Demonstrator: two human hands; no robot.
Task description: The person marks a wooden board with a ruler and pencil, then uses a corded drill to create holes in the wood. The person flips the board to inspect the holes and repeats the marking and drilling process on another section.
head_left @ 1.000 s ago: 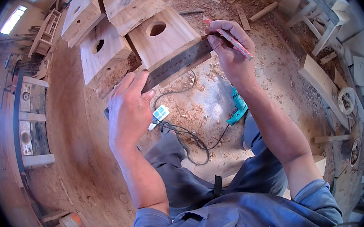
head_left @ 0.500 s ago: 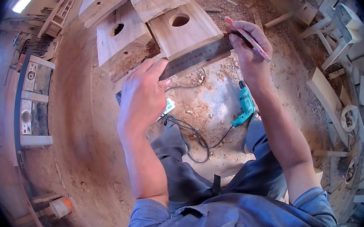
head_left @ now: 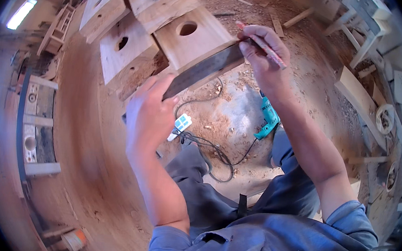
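A flat metal ruler (head_left: 201,71) lies along the near edge of a pale wooden block with a round hole (head_left: 209,44). My left hand (head_left: 152,106) is closed on the ruler's left end, its fingers over the metal. At the other end, my right hand (head_left: 268,49) pinches a red-and-white pencil (head_left: 271,54) that points up and left, and its thumb rests by the ruler's end at the block's corner. More holed blocks adjoin this one: one to the left (head_left: 126,50), one behind (head_left: 162,1) and one at far left (head_left: 103,7).
A teal power drill (head_left: 268,116) lies on the dusty floor near my right leg, its cord running to a white power strip (head_left: 181,123). Boards (head_left: 362,105) lean at the right near a wooden stool (head_left: 365,30). A bucket (head_left: 73,240) lies at lower left.
Both hands, the ruler and the blocks appear shifted slightly left in view. The ruler's face has turned darker and its markings no longer show. More of the power strip is visible.
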